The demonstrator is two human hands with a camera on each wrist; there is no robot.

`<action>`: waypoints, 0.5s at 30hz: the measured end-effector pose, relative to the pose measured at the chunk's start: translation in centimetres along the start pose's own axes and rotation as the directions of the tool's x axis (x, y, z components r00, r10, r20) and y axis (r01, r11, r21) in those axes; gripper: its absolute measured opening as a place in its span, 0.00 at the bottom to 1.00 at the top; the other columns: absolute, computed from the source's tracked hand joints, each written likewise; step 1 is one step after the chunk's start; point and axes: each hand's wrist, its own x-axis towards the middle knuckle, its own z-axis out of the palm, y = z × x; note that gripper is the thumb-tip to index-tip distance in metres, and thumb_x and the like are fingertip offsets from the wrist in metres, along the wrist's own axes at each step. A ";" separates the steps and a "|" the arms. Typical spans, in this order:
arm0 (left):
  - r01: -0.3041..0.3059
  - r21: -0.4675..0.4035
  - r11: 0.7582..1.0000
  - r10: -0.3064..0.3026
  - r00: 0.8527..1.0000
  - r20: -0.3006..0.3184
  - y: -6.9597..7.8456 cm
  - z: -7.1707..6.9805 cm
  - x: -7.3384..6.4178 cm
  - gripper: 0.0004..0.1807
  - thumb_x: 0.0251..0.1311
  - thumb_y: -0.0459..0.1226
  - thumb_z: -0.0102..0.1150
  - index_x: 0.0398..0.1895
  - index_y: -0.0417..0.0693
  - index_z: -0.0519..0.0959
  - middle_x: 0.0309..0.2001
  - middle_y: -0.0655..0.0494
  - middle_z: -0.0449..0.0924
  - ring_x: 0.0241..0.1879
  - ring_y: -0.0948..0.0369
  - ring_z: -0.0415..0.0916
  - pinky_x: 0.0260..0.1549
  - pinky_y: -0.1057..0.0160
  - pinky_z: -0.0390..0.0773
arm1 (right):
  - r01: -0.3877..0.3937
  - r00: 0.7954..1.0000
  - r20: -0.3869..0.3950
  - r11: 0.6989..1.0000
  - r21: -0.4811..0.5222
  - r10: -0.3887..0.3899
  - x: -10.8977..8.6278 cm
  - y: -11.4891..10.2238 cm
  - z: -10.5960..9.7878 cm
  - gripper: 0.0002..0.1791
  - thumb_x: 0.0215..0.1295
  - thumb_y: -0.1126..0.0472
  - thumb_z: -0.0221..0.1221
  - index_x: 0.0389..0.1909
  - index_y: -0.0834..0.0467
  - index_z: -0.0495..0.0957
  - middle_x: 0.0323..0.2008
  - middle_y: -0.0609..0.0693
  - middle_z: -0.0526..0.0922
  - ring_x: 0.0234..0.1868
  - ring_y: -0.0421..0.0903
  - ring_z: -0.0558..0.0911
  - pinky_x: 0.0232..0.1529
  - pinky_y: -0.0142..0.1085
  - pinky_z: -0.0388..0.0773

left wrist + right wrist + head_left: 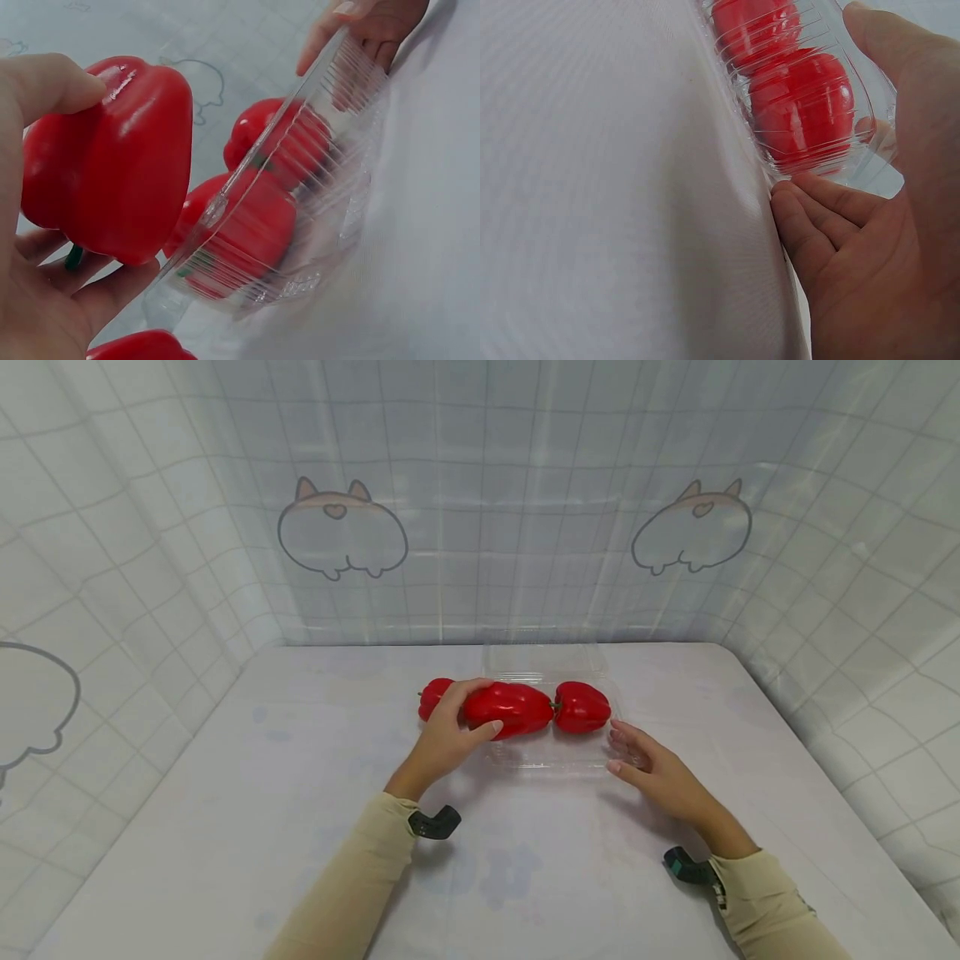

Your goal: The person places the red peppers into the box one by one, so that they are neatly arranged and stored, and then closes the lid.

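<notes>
My left hand [442,739] grips a red bell pepper [120,165], thumb on one side and fingers beneath, its green stem pointing down between them. In the head view this pepper overlaps the left part of a clear plastic box [540,752]. Two red bell peppers lie inside the box, one at its right [583,707] and one [247,225] to the left, mostly hidden in the head view. My right hand [663,777] is by the box's right end, fingers fairly straight, fingertips right at the wall. Left of the box lies another red pepper [432,695], partly behind my left hand.
The box's clear lid [543,657] lies folded back behind it. All of this stands on a white table [300,827] with faint prints. A white gridded curtain [487,510] closes off the back and sides.
</notes>
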 end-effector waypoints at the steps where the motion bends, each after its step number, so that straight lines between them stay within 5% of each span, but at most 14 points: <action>1: -0.010 0.014 1.000 0.010 1.000 0.004 0.1 0.0 0.0 0.38 0.54 0.43 0.74 0.68 0.66 0.68 0.64 0.65 0.68 0.62 0.60 0.66 0.50 0.53 0.81 | -0.004 1.000 -0.002 1.000 0.003 0.004 0.0 0.0 0.0 0.42 0.70 0.47 0.61 0.78 0.52 0.55 0.72 0.56 0.66 0.71 0.56 0.67 0.62 0.53 0.69; 15: -0.052 0.208 0.977 0.031 0.994 0.107 1.4 1.0 -0.1 0.42 0.50 0.44 0.76 0.71 0.58 0.68 0.65 0.56 0.66 0.63 0.57 0.65 0.47 0.51 0.83 | 0.010 1.000 0.012 1.000 0.028 -0.010 0.1 -0.1 0.0 0.40 0.71 0.49 0.61 0.78 0.51 0.55 0.72 0.57 0.66 0.71 0.55 0.67 0.64 0.53 0.68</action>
